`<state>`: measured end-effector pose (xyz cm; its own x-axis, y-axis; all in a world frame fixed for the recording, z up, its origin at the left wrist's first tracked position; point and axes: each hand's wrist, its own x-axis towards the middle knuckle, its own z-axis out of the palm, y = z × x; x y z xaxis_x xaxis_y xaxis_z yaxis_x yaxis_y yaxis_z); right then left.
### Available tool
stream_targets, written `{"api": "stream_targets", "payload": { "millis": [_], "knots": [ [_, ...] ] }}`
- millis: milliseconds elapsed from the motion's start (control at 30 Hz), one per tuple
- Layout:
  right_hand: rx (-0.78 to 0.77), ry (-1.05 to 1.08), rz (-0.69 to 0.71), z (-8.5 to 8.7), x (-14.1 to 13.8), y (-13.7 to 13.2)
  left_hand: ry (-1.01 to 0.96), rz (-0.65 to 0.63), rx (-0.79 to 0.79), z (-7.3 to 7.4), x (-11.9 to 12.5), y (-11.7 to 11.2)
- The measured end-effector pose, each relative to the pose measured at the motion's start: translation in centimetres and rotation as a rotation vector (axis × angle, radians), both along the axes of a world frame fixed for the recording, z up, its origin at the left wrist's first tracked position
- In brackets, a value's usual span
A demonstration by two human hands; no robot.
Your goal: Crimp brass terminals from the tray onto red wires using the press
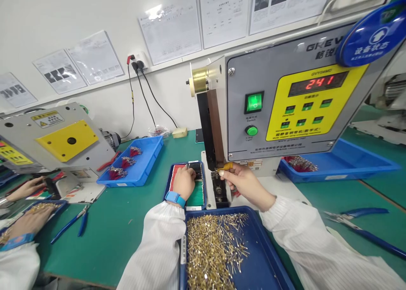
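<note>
My right hand: thumb, forefinger pinched together at the die, contents too small to tell. My left hand curls over black wires in their tray, grip hidden. Wires likely light, limp; pinch near an end.

1. We wear a loose white left sleeve of thin cloth, patterned with fine, faint lines and creased in soft folds.
2. Our roomy white cloth right sleeve matches it, with similar faint lines.
3. Both our sleeves narrow at gathered white cloth cuffs.
4. On our left wrist we wear a bright blue band with a paler rectangular piece.
5. Our right hand wears an orange-yellow finger cover.
</note>
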<state>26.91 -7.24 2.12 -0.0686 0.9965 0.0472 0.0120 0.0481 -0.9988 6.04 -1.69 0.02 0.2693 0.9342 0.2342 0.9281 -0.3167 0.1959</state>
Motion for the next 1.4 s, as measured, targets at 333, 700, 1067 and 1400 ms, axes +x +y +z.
{"api": "stream_targets", "payload": {
  "millis": [333,700,1067,1400],
  "knots": [
    [0.036,-0.019,0.182,1.0,1.6,0.1,-0.109,-0.043,0.112,0.7,0.1,-1.2],
    [0.023,0.001,0.080,0.6,0.8,-0.1,-0.009,0.004,0.063,0.6,0.3,-1.1],
    [0.019,-0.004,0.062,0.4,0.6,-0.1,0.033,0.014,-0.032,0.1,0.0,-0.2],
    [0.037,-0.007,0.040,0.5,0.3,-0.2,0.004,0.000,-0.041,-0.1,-0.2,-0.2]
  ]
}}
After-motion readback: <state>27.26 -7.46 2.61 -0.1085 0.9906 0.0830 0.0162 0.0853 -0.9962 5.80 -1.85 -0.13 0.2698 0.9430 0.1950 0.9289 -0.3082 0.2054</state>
